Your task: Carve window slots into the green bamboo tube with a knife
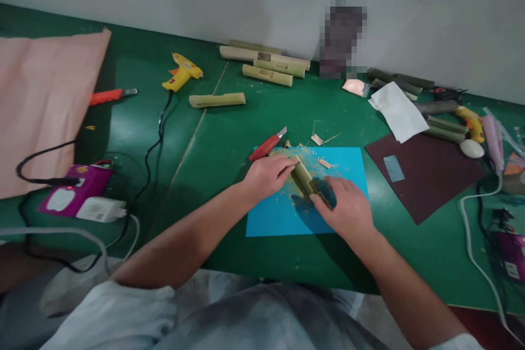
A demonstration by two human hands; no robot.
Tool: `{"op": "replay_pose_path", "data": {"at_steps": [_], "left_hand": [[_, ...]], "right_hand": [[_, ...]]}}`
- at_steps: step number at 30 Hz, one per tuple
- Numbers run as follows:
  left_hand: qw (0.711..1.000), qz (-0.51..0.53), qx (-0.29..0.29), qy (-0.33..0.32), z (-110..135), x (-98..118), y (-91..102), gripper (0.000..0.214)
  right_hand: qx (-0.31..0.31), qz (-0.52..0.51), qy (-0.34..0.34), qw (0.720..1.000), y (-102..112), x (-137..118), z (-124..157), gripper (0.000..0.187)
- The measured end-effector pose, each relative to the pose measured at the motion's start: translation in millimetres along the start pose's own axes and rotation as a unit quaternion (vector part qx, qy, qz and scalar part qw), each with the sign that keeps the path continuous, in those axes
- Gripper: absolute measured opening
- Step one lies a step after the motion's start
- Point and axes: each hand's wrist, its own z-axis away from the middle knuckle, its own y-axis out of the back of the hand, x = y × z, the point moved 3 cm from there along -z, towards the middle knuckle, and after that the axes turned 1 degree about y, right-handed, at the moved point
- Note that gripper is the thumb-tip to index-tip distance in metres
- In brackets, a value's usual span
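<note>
My left hand [268, 176] grips the upper end of a bamboo tube [302, 176], which lies slanted over a blue sheet [266, 222]. At its lower end my right hand [346, 205] closes around the tube, thumb along the near side. A dark patch shows between the right fingers and the tube; whether it is shadow or a held piece I cannot make out. Wood shavings and dust are scattered on the sheet around the tube. Just beyond my left hand lies a red-handled knife [268, 146], blade pointing away to the right.
A yellow glue gun [182, 72] and a cut bamboo piece [217, 100] lie at back left. Several bamboo tubes [267, 75] lie by the wall. Right of the sheet are brown paper [426, 180] and a white tissue [397, 112]. A purple power box [76, 191] with cables stands left.
</note>
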Motion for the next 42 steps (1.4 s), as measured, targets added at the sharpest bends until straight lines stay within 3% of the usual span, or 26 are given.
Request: {"op": "replay_pose_path", "data": {"at_steps": [2, 5, 9, 12, 16, 19, 21, 24, 26, 29, 30, 33, 37, 40, 42], "left_hand": [[1.000, 0.007, -0.002, 0.002, -0.7, -0.3, -1.4, 0.021], [1.000, 0.017, -0.002, 0.014, -2.1, -1.8, -3.4, 0.022], [0.999, 0.034, -0.003, 0.010, -3.9, -3.7, -4.7, 0.023], [0.999, 0.047, 0.004, -0.003, -4.3, -3.9, -3.8, 0.022], [0.999, 0.047, 0.004, -0.005, -3.5, -2.2, -2.4, 0.022], [0.999, 0.045, 0.001, 0.000, -3.0, 0.3, -0.8, 0.022], [0.999, 0.049, 0.003, 0.003, -3.3, 1.3, 0.5, 0.021], [0.998, 0.062, 0.008, 0.009, -4.6, 1.0, 1.4, 0.019], [0.998, 0.061, 0.007, 0.009, -5.4, 0.2, 1.2, 0.019], [0.998, 0.056, 0.005, -0.002, -5.9, -0.6, 0.9, 0.020], [0.998, 0.057, 0.004, -0.004, -5.9, -0.9, 1.0, 0.021], [0.998, 0.063, 0.004, -0.001, -5.8, -1.8, 1.3, 0.021], [0.998, 0.061, 0.006, 0.000, -5.9, -2.5, 0.6, 0.021], [0.998, 0.055, 0.007, 0.004, -6.0, -2.4, -0.7, 0.021], [0.999, 0.051, 0.007, 0.010, -6.1, -2.0, -1.1, 0.020]], "right_hand": [[0.026, 0.038, 0.035, 0.998, 13.9, 15.4, -26.1, 0.049], [0.041, 0.112, 0.049, 0.992, 25.1, 59.1, -92.2, 0.044], [-0.044, 0.183, 0.086, 0.978, 10.0, 121.3, -193.4, 0.055], [-0.033, 0.200, 0.123, 0.972, -2.2, 144.2, -244.7, 0.054], [-0.038, 0.224, 0.166, 0.960, -5.3, 147.6, -272.7, 0.052], [-0.089, 0.290, 0.178, 0.936, -1.4, 144.5, -281.5, 0.080], [-0.107, 0.326, 0.192, 0.920, 3.9, 142.4, -288.6, 0.070], [-0.046, 0.345, 0.183, 0.920, 20.4, 142.0, -302.9, 0.054], [-0.003, 0.341, 0.151, 0.928, 33.3, 143.1, -308.1, 0.063], [0.092, 0.266, 0.116, 0.953, 49.8, 134.7, -293.3, 0.095], [0.118, 0.223, 0.123, 0.960, 52.3, 126.8, -279.8, 0.092], [0.144, 0.109, 0.111, 0.977, 51.4, 92.6, -215.4, 0.061], [0.056, 0.033, 0.077, 0.995, 38.4, 37.2, -99.2, 0.037], [-0.008, -0.005, 0.042, 0.999, 25.6, 10.7, -26.7, 0.041], [-0.032, 0.005, 0.026, 0.999, 15.7, 2.9, 2.5, 0.045]]}}
